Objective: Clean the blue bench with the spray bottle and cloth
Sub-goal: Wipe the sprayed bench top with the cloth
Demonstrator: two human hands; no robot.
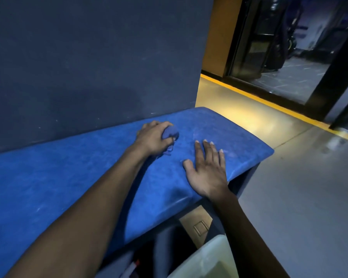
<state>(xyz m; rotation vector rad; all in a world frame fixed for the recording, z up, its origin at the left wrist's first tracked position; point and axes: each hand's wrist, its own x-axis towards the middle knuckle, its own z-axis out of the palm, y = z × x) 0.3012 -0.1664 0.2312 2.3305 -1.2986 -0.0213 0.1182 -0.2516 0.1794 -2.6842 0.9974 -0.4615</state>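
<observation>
- Your left hand grips the crumpled blue cloth on the blue upholstered worktop, near the dark wall.
- Your right hand lies flat, fingers spread, empty, by the front edge.

You're in what looks like a public or commercial interior: a long upholstered blue bench against a dark blue wall at left, polished concrete floor with a yellow stripe, and glass doors upper right (dim room beyond).
</observation>
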